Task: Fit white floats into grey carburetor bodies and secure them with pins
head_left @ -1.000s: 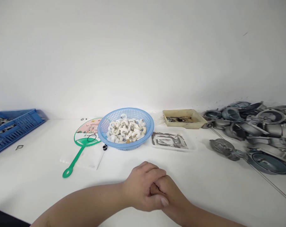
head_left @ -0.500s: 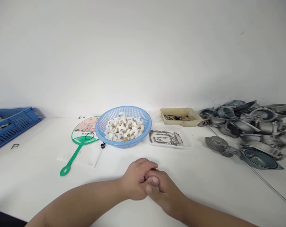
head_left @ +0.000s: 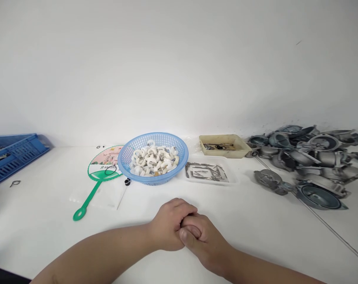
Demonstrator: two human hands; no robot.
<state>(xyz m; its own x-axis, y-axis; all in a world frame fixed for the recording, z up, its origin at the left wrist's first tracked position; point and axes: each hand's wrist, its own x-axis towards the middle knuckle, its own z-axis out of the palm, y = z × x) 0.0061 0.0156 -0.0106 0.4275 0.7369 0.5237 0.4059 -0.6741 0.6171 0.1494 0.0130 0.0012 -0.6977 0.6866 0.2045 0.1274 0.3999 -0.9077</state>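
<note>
My left hand (head_left: 170, 224) and my right hand (head_left: 210, 240) are clasped together low in the middle of the view, above the white table. The left fingers wrap over the right ones, and the right thumb presses against the left thumb. Both hands are closed, with no object visible between them; the inside of the clasp is hidden. Just beyond them stands a blue plastic basket (head_left: 154, 180) heaped with white curved plastic parts (head_left: 155, 159). To its right, a clear shallow tray (head_left: 230, 177) holds thin metal pins (head_left: 207, 171).
A green-handled hand fan (head_left: 90, 197) lies left of the basket, near a small black ring part (head_left: 127, 182). A blue crate (head_left: 22, 157) stands far left. Behind the tray sits a cream box (head_left: 241, 152). Grey metal castings (head_left: 315, 157) are piled at the right.
My hands have closed more tightly together, the right thumb now lying closer over the left one. The surroundings have shifted slightly left in view; nothing on the table has been moved.
</note>
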